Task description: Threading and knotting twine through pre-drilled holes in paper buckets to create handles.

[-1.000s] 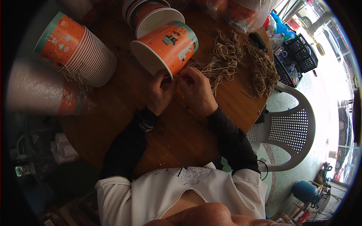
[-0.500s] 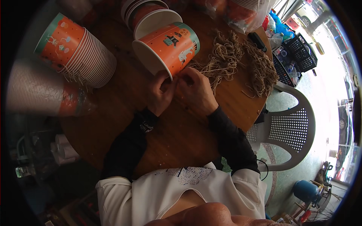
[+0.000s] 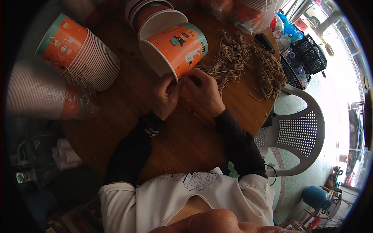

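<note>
An orange paper bucket with a green band and cartoon figures lies tilted on its side, its white mouth toward the left. My left hand is closed in a pinch at the near edge of its rim. Close beside it, my right hand has thumb and fingers pressed together just under the bucket's near side. What lies between those fingertips is too small to make out. Loose tan string is heaped just beyond my right hand, some strands running toward it.
A stack of nested orange buckets with string ends leans at the left, beside a plastic-wrapped stack. More buckets stand behind. A second string heap and a black object lie near the right table edge. A grey chair stands right.
The bucket has shifted very slightly to the right and turned a little. Both hands stay pinched together at its near rim, with only small finger movements.
</note>
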Tool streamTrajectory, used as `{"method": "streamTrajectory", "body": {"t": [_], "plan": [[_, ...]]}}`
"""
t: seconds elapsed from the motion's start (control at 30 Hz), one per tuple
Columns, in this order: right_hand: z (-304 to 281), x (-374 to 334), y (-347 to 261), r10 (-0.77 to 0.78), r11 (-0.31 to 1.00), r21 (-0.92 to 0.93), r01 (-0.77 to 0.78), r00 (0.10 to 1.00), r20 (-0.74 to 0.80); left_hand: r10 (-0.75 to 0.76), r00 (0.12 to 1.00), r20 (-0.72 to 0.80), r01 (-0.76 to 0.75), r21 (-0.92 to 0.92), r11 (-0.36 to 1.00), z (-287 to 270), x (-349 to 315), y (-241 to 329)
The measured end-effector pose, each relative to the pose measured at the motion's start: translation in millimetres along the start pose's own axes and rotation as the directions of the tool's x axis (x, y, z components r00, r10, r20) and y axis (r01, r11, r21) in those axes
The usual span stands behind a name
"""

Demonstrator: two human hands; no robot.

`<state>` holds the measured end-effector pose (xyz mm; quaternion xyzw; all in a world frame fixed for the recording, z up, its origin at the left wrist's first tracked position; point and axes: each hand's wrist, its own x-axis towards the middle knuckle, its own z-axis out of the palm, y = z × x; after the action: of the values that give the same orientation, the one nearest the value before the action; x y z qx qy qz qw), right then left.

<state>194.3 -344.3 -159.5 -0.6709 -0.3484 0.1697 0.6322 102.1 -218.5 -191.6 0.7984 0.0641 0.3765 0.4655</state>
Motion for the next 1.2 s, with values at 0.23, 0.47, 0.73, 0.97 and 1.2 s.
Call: {"method": "streamTrajectory", "body": {"t": [0.23,0.47,0.73,0.97,1.2], "plan": [[-2.7,2.4,2.7,0.015,0.999,-0.029,-0.015,1.000,0.001,0.005,1.000,0.026,-0.004,-0.040,0.999,1.0,-0.4,-2.3],[-3.5,3.0,-0.2,0.020,0.998,-0.063,-0.021,1.000,-0.020,-0.058,0.998,0.039,0.059,-0.037,0.998,0.0,-0.9,1.9],[0.5,1.2,0.1,-0.002,0.997,-0.083,-0.003,0.998,-0.065,-0.018,1.000,-0.004,0.017,-0.094,0.995,1.6,-2.7,8.6],[6.2,-1.2,8.7,-0.259,0.929,-0.309,0.204,0.954,-0.148,-0.068,0.998,-0.006,0.067,-0.063,0.996,2.7,-7.0,3.8],[6.2,-5.3,6.3,-0.298,0.891,-0.387,0.237,0.948,-0.107,-0.124,0.992,0.000,0.124,-0.085,0.989,1.6,-1.5,-8.6]]}}
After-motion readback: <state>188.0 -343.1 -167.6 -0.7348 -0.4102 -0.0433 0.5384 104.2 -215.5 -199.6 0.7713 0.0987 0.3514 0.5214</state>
